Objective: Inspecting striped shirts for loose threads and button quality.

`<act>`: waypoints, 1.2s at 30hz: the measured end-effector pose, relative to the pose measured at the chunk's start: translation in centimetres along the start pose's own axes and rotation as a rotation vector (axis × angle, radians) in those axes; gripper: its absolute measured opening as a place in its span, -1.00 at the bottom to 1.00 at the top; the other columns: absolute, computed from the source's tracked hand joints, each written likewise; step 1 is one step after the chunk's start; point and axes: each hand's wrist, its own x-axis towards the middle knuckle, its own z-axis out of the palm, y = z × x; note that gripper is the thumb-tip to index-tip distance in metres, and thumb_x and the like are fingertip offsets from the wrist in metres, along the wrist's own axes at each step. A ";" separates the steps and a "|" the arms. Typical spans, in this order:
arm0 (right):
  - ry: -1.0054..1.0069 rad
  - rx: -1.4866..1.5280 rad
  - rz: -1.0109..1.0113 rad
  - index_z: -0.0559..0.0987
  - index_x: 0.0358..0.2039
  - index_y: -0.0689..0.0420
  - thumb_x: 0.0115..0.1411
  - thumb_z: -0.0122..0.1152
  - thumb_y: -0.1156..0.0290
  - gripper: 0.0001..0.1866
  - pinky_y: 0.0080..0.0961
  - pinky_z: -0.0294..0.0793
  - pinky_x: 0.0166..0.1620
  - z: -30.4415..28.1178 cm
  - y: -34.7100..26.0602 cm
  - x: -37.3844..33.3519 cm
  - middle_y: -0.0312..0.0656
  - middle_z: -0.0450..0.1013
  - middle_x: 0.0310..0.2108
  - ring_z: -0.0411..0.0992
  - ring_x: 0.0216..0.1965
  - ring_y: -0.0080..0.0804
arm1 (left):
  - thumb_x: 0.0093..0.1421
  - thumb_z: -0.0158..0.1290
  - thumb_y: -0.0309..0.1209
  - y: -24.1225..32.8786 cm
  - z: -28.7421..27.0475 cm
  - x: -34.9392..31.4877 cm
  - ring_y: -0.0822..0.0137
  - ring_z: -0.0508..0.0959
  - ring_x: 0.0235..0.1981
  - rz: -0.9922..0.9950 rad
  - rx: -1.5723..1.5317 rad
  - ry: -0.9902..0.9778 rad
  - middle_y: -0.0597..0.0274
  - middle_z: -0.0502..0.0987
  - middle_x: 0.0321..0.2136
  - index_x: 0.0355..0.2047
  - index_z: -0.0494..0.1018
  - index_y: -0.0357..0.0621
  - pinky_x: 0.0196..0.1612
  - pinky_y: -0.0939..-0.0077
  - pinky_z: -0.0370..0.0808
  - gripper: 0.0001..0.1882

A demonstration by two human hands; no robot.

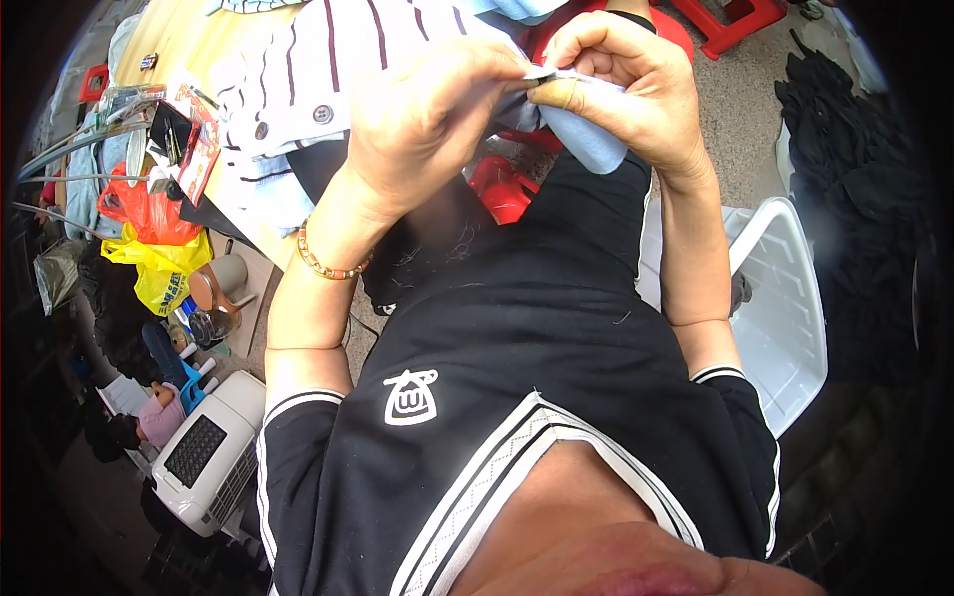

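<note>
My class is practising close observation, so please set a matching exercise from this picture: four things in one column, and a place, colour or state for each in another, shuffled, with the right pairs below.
Things
1. bracelet
2. pale blue fabric
3. basket
4. striped cloth

Places, colours or states
A. white, beside the right forearm
B. buttons showing
C. around the left forearm
D. pinched between the left hand and the right hand

Right pairs: 1-C, 2-D, 3-A, 4-B
</note>
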 end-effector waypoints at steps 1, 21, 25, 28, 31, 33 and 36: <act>-0.002 -0.001 -0.002 0.57 -0.20 0.33 0.06 0.39 0.68 -0.73 -0.71 0.52 -0.26 0.0 0.0 0.0 -0.21 0.54 -0.33 0.52 -0.35 -0.62 | 0.08 0.19 -0.74 0.0 0.1 0.0 0.27 0.67 -0.23 0.011 0.009 0.017 0.10 0.65 -0.30 -0.25 0.57 -0.30 -0.16 0.53 0.59 -0.78; 0.234 -0.258 -0.268 0.60 -0.38 0.24 -0.03 0.42 0.63 -0.82 -0.72 0.38 -0.46 1.1 0.5 0.7 -0.31 0.51 -0.44 0.41 -0.50 -0.69 | 0.11 0.18 -0.63 -0.1 0.8 0.6 0.21 0.66 -0.36 -0.233 -0.170 0.131 0.11 0.64 -0.36 -0.22 0.58 -0.23 -0.28 0.45 0.57 -0.80; 0.255 -0.152 -0.226 0.60 -0.36 0.25 -0.02 0.45 0.63 -0.79 -0.71 0.43 -0.40 1.7 0.6 0.7 -0.30 0.51 -0.43 0.45 -0.45 -0.69 | 0.09 0.19 -0.64 -0.4 0.4 0.2 0.23 0.65 -0.35 -0.215 -0.219 0.130 0.10 0.64 -0.34 -0.26 0.58 -0.26 -0.27 0.48 0.56 -0.82; 0.213 -0.131 -0.167 0.60 -0.32 0.26 0.00 0.45 0.62 -0.78 -0.78 0.44 -0.40 1.2 -0.4 1.0 -0.30 0.55 -0.43 0.49 -0.45 -0.73 | 0.12 0.16 -0.70 -0.2 -0.3 0.5 0.31 0.62 -0.21 -0.222 -0.228 0.072 0.10 0.63 -0.27 -0.24 0.58 -0.35 -0.11 0.51 0.54 -0.82; 0.115 -0.015 -0.141 0.57 -0.25 0.31 0.06 0.38 0.67 -0.77 -0.78 0.52 -0.32 0.7 -0.3 0.9 -0.24 0.57 -0.38 0.54 -0.37 -0.67 | 0.11 0.16 -0.72 -0.6 0.0 0.3 0.28 0.63 -0.21 -0.168 -0.291 0.097 0.06 0.63 -0.27 -0.25 0.58 -0.35 -0.13 0.50 0.56 -0.82; 0.070 -0.005 -0.168 0.55 -0.21 0.35 0.10 0.33 0.69 -0.77 -0.73 0.57 -0.25 0.3 -0.1 0.8 -0.17 0.57 -0.34 0.58 -0.31 -0.58 | 0.10 0.17 -0.72 -0.7 0.2 0.1 0.28 0.64 -0.21 -0.138 -0.255 0.111 0.06 0.63 -0.27 -0.25 0.58 -0.34 -0.13 0.50 0.56 -0.81; 0.049 -0.058 -0.187 0.54 -0.20 0.36 0.11 0.31 0.70 -0.78 -0.72 0.58 -0.23 0.1 -0.2 1.0 -0.16 0.57 -0.34 0.58 -0.30 -0.56 | 0.05 0.21 -0.68 -0.9 0.6 0.3 0.25 0.67 -0.31 -0.037 -0.171 0.183 0.09 0.64 -0.35 -0.32 0.57 -0.30 -0.23 0.52 0.58 -0.84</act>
